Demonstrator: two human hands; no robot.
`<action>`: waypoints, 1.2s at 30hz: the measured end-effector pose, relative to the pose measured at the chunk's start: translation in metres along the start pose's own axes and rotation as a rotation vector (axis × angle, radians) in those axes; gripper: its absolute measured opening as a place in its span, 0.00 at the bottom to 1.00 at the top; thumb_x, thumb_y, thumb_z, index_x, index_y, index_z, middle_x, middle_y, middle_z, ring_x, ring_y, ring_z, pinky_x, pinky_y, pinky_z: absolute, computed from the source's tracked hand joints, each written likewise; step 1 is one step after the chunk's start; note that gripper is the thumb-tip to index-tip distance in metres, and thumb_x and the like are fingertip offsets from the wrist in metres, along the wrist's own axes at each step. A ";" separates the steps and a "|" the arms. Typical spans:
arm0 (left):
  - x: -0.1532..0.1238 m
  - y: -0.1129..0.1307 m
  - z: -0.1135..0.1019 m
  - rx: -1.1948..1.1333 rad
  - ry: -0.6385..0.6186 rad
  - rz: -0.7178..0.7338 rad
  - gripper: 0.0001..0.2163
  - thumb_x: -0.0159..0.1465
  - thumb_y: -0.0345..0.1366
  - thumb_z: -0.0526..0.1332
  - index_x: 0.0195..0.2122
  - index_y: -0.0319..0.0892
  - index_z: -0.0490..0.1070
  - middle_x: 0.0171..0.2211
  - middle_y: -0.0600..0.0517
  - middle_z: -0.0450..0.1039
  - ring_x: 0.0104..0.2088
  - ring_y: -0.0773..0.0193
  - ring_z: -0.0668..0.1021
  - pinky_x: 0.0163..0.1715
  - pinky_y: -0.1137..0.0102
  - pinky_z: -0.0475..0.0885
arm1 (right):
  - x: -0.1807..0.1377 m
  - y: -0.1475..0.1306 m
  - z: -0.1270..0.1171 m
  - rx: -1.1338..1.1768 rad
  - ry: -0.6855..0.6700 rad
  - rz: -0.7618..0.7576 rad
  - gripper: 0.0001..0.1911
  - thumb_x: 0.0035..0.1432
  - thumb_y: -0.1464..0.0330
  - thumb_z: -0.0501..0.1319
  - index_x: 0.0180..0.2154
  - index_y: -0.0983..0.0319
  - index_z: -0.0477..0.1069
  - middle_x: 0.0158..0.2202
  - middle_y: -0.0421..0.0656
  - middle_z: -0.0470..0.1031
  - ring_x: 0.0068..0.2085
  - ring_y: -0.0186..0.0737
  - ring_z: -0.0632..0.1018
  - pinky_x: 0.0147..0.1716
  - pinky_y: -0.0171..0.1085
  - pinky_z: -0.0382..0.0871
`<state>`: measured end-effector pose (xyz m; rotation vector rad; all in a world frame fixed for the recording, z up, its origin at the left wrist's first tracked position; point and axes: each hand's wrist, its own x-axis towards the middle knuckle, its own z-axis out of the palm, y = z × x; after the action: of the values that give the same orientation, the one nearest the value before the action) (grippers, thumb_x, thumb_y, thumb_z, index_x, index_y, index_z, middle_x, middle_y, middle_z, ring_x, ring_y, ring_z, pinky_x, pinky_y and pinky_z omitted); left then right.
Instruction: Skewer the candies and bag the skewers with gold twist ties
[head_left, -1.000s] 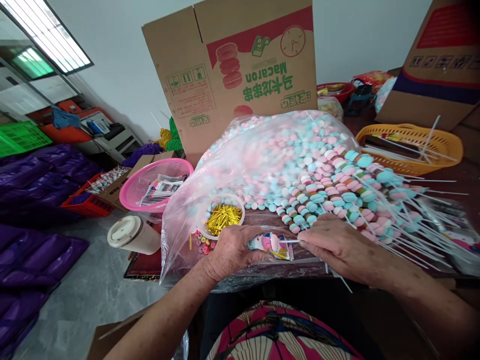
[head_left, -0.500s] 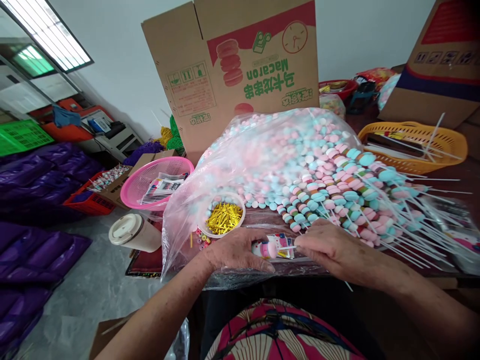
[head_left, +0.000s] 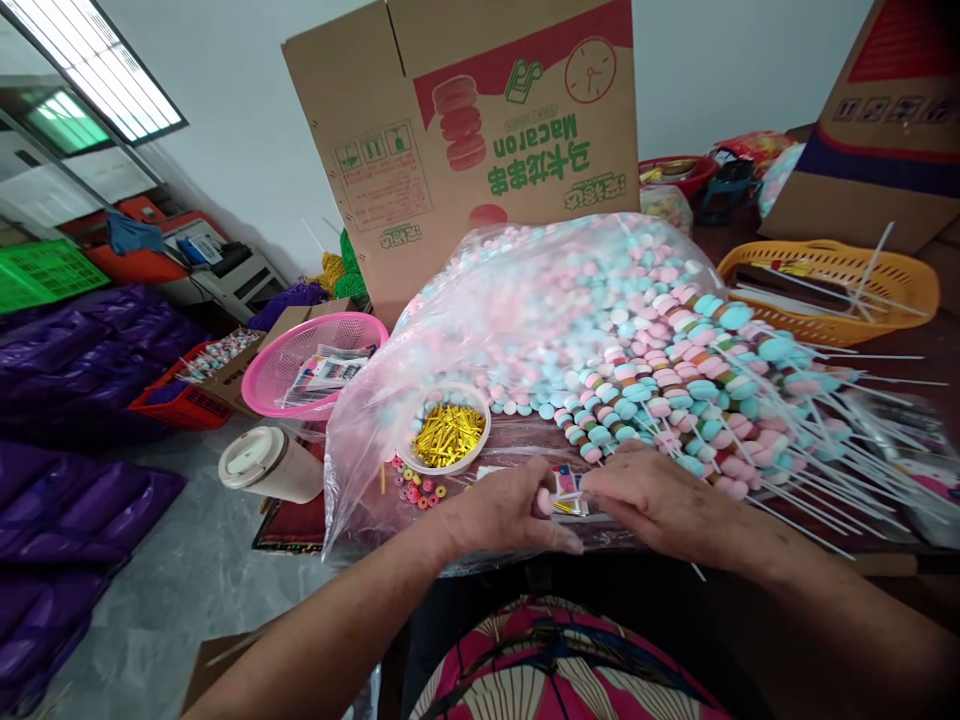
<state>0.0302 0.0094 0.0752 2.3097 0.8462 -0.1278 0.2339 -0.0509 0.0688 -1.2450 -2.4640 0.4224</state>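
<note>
My left hand (head_left: 504, 517) and my right hand (head_left: 651, 500) meet at the table's near edge, both closed on a small printed wrapper with a pink candy (head_left: 559, 492) in it. Just behind my right hand lies a heap of pink and blue candy skewers (head_left: 720, 395) with white sticks pointing right. A large clear bag of loose pink and blue candies (head_left: 555, 300) fills the middle of the table. A small white bowl of gold twist ties (head_left: 448, 436) stands left of my hands, with several small coloured ring candies (head_left: 417, 492) in front of it.
A "Macaron" cardboard box (head_left: 465, 130) stands behind the bag. An orange basket (head_left: 832, 285) with sticks sits at the right, a pink basket (head_left: 307, 362) and a lidded paper cup (head_left: 266, 464) at the left. Purple trays (head_left: 67, 480) cover the floor.
My hands have drawn closer together. The left hand slid right over the wrapped candy, so less of the wrapper shows now.
</note>
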 end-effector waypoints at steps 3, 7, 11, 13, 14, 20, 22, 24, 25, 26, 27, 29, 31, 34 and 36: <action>-0.012 -0.006 -0.013 -0.064 0.109 0.145 0.38 0.48 0.46 0.69 0.58 0.44 0.57 0.45 0.47 0.73 0.42 0.57 0.76 0.39 0.66 0.70 | -0.005 0.006 -0.009 0.068 0.080 0.037 0.19 0.64 0.67 0.46 0.23 0.61 0.64 0.22 0.40 0.69 0.27 0.36 0.68 0.31 0.35 0.57; -0.022 -0.009 -0.005 0.062 0.291 0.001 0.20 0.56 0.34 0.62 0.51 0.46 0.66 0.42 0.50 0.75 0.42 0.58 0.76 0.42 0.64 0.70 | -0.010 0.007 -0.017 0.175 0.091 0.121 0.20 0.66 0.64 0.45 0.24 0.61 0.64 0.23 0.39 0.68 0.27 0.35 0.69 0.29 0.34 0.58; -0.025 -0.013 -0.004 -0.240 0.084 0.016 0.12 0.57 0.34 0.61 0.44 0.43 0.71 0.36 0.52 0.76 0.35 0.63 0.76 0.35 0.69 0.71 | -0.015 0.004 -0.022 0.163 0.033 0.040 0.21 0.66 0.63 0.44 0.23 0.61 0.62 0.21 0.39 0.67 0.26 0.35 0.68 0.29 0.34 0.58; -0.026 -0.014 -0.011 -0.454 -0.102 0.058 0.14 0.57 0.35 0.62 0.45 0.42 0.71 0.35 0.53 0.76 0.32 0.66 0.76 0.32 0.71 0.71 | -0.017 0.003 -0.026 0.155 0.018 0.003 0.21 0.67 0.63 0.44 0.23 0.60 0.62 0.21 0.39 0.66 0.26 0.34 0.67 0.29 0.34 0.58; -0.026 -0.013 -0.015 -0.514 -0.143 0.069 0.15 0.57 0.35 0.63 0.46 0.43 0.71 0.35 0.53 0.76 0.32 0.66 0.76 0.32 0.71 0.71 | -0.018 0.002 -0.028 0.152 0.016 0.001 0.21 0.67 0.63 0.43 0.23 0.60 0.62 0.21 0.39 0.66 0.26 0.34 0.67 0.29 0.33 0.58; -0.021 0.004 -0.022 -0.362 0.038 0.184 0.17 0.57 0.34 0.63 0.49 0.46 0.70 0.42 0.52 0.76 0.43 0.62 0.75 0.46 0.66 0.69 | -0.013 -0.005 -0.027 0.157 -0.008 0.020 0.22 0.67 0.64 0.43 0.23 0.61 0.63 0.21 0.40 0.67 0.26 0.35 0.67 0.29 0.34 0.57; -0.017 0.008 -0.017 -0.290 0.066 0.201 0.16 0.57 0.34 0.63 0.47 0.45 0.70 0.40 0.52 0.76 0.44 0.61 0.75 0.47 0.66 0.68 | -0.009 -0.008 -0.019 0.151 -0.007 0.018 0.21 0.66 0.65 0.44 0.22 0.61 0.64 0.21 0.40 0.67 0.26 0.35 0.67 0.29 0.34 0.57; -0.012 0.008 -0.012 -0.211 0.068 0.175 0.14 0.56 0.34 0.63 0.45 0.43 0.72 0.38 0.52 0.76 0.42 0.60 0.76 0.45 0.66 0.69 | -0.004 -0.009 -0.010 0.146 0.007 0.049 0.21 0.65 0.65 0.45 0.23 0.61 0.65 0.22 0.40 0.68 0.26 0.35 0.67 0.30 0.35 0.57; -0.010 0.007 -0.010 -0.189 0.061 0.156 0.14 0.56 0.34 0.63 0.44 0.42 0.72 0.37 0.52 0.76 0.40 0.60 0.76 0.43 0.66 0.69 | -0.001 -0.010 -0.006 0.149 0.020 0.082 0.20 0.65 0.65 0.45 0.24 0.62 0.66 0.23 0.41 0.69 0.27 0.36 0.68 0.31 0.35 0.57; -0.008 0.005 -0.008 -0.189 0.055 0.140 0.13 0.56 0.35 0.63 0.43 0.41 0.72 0.37 0.52 0.76 0.38 0.61 0.76 0.41 0.67 0.69 | 0.002 -0.010 -0.003 0.158 0.036 0.119 0.19 0.65 0.65 0.46 0.27 0.62 0.67 0.24 0.42 0.70 0.28 0.36 0.68 0.31 0.35 0.57; -0.007 0.003 -0.007 -0.212 0.054 0.134 0.13 0.57 0.36 0.62 0.43 0.41 0.71 0.38 0.51 0.76 0.38 0.62 0.76 0.40 0.68 0.69 | 0.004 -0.009 0.000 0.170 0.052 0.154 0.18 0.65 0.65 0.46 0.29 0.62 0.68 0.26 0.42 0.71 0.29 0.37 0.69 0.31 0.35 0.57; -0.004 0.000 -0.003 -0.279 0.063 0.150 0.15 0.59 0.39 0.61 0.46 0.41 0.69 0.39 0.51 0.76 0.38 0.63 0.75 0.39 0.70 0.69 | 0.009 -0.008 0.004 0.184 0.069 0.200 0.17 0.65 0.65 0.45 0.31 0.62 0.68 0.28 0.42 0.72 0.30 0.36 0.69 0.31 0.34 0.57; -0.001 -0.003 0.004 -0.248 0.095 0.153 0.15 0.61 0.42 0.59 0.47 0.41 0.69 0.40 0.50 0.76 0.39 0.62 0.75 0.40 0.70 0.68 | 0.014 -0.008 0.009 0.152 0.062 0.216 0.17 0.65 0.65 0.45 0.29 0.61 0.67 0.27 0.42 0.71 0.30 0.36 0.68 0.30 0.34 0.56; 0.005 -0.006 0.020 -0.013 0.160 -0.017 0.13 0.62 0.43 0.56 0.40 0.40 0.72 0.37 0.47 0.76 0.38 0.57 0.76 0.40 0.66 0.68 | 0.022 -0.008 0.017 0.068 0.028 0.212 0.16 0.63 0.67 0.45 0.27 0.62 0.65 0.26 0.42 0.70 0.28 0.36 0.67 0.29 0.34 0.54; 0.004 -0.008 0.025 0.051 0.173 -0.139 0.13 0.60 0.43 0.58 0.37 0.40 0.73 0.35 0.46 0.76 0.38 0.54 0.76 0.40 0.64 0.68 | 0.024 -0.007 0.022 0.061 0.003 0.194 0.15 0.62 0.67 0.46 0.26 0.62 0.65 0.25 0.43 0.70 0.28 0.36 0.67 0.28 0.35 0.53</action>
<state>0.0318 0.0008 0.0500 2.3333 1.1029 -0.0095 0.2058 -0.0376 0.0561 -1.4630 -2.3179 0.5407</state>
